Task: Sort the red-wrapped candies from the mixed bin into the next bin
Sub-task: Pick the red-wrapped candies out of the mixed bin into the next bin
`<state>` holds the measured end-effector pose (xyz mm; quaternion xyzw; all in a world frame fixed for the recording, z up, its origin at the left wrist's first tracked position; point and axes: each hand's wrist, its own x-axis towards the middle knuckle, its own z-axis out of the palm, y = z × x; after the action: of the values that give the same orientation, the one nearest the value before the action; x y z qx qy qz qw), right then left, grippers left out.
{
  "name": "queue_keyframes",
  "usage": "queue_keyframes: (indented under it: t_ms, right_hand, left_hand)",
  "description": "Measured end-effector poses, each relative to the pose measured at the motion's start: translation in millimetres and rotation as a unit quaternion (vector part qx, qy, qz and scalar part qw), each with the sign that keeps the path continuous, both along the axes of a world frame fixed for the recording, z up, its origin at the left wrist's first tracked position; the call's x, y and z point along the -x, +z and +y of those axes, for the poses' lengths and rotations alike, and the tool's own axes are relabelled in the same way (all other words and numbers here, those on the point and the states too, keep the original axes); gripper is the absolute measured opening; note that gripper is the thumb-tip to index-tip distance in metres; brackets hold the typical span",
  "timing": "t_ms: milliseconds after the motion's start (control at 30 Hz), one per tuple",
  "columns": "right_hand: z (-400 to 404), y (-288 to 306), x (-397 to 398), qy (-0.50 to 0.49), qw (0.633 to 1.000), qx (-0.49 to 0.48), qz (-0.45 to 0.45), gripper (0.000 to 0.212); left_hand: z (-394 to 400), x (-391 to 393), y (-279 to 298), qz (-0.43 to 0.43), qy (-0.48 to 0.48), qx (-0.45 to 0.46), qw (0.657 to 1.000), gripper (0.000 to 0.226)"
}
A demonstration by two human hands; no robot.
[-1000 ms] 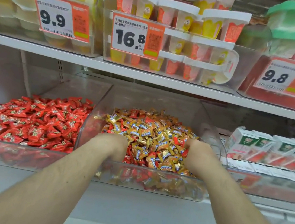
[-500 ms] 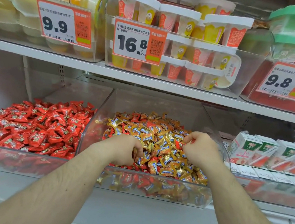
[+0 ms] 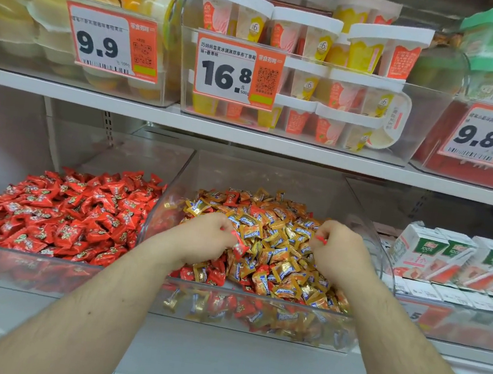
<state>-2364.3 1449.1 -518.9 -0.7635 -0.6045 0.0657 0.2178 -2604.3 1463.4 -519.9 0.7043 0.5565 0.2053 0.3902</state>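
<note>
While both hands hung over the clear plastic mixed bin [image 3: 379, 248] at centre frame, I saw the left hand [image 3: 207, 239] with fingers curled, pinching a red-wrapped candy [image 3: 240, 246] that dangled from its fingertips just above the heap of gold, blue and red wrapped sweets [image 3: 271, 251]. The right hand [image 3: 339, 252] was curled too, and a small red tip of wrapper [image 3: 320, 239] showed between its fingers and thumb; I could not tell how much of a candy it held. Just beside the mixed bin, at the lower left of the frame, stood the clear plastic bin of red-wrapped candies [image 3: 60, 215], its heap touching the shared wall. At the right edge, white juice cartons [image 3: 458, 260] lay in a row. On the white shelf [image 3: 244, 137] above, clear tubs held white-lidded pudding cups [image 3: 305, 36], with orange price tags reading 9.9 [image 3: 111, 43], 16.8 [image 3: 236, 73] and 9.8 [image 3: 487, 136].
</note>
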Motion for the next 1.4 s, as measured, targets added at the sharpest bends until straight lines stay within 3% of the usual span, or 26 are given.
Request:
queue_keyframes:
  t_ms: [67, 167, 267, 367, 467, 500, 667, 833, 867, 933, 1067, 1133, 1233, 1333, 1400]
  right_hand:
    - [-7, 12, 3, 0.023, 0.996, -0.040, 0.083, 0.016]
    - [-20, 30, 20, 0.105, 0.980, 0.025, 0.167, 0.019]
    - [-24, 33, 38, 0.192, 0.974, 0.106, 0.054, 0.015]
    - [-22, 27, 48, 0.236, 0.956, 0.171, 0.021, 0.008]
    - [-18, 20, 54, 0.269, 0.937, 0.223, 0.004, 0.006]
    - [-16, 20, 56, 0.273, 0.933, 0.235, -0.009, 0.008]
    - [-12, 17, 67, 0.278, 0.899, 0.311, -0.131, 0.030]
    - [-3, 1, 77, 0.246, 0.907, 0.289, -0.183, 0.021]
    - [-3, 1, 75, 0.246, 0.913, 0.279, -0.169, 0.020]
    - [-3, 6, 66, 0.257, 0.926, 0.259, -0.090, 0.009]
    - [-10, 28, 47, 0.188, 0.952, 0.157, 0.183, 0.006]
    - [-15, 35, 45, 0.143, 0.924, 0.142, 0.324, 0.007]
    - [-26, 43, 57, 0.121, 0.851, 0.172, 0.481, 0.019]
    - [-39, 54, 82, 0.114, 0.802, 0.174, 0.560, 0.015]
    - [-47, 64, 104, 0.122, 0.784, 0.177, 0.582, 0.009]
  left_hand:
    - [-6, 1, 5, -0.074, 0.029, 0.041, 0.996, 0.017]
    - [-9, -2, 5, -0.106, 0.026, 0.057, 0.992, 0.010]
    - [-7, -5, 1, 0.022, -0.033, 0.008, 0.999, 0.023]
    - [-5, -11, 0, 0.206, -0.099, -0.034, 0.973, 0.034]
    - [-3, -18, -4, 0.303, -0.129, -0.030, 0.944, 0.018]
    - [-2, -19, -6, 0.322, -0.144, -0.018, 0.936, 0.012]
    - [0, -30, -9, 0.328, -0.213, 0.023, 0.920, 0.027]
    - [4, -29, -13, 0.340, -0.200, -0.012, 0.919, 0.008]
    - [5, -25, -12, 0.325, -0.189, -0.028, 0.926, 0.004]
    - [6, -16, -9, 0.264, -0.150, -0.035, 0.952, 0.019]
    - [-3, 2, 8, 0.132, -0.057, -0.071, 0.987, 0.037]
    - [-13, 10, 20, 0.039, -0.011, -0.096, 0.994, 0.042]
    - [-30, 29, 41, -0.117, 0.066, -0.114, 0.984, 0.039]
    - [-46, 56, 59, -0.296, 0.122, -0.057, 0.946, 0.033]
    - [-51, 82, 65, -0.351, 0.176, -0.045, 0.919, 0.028]
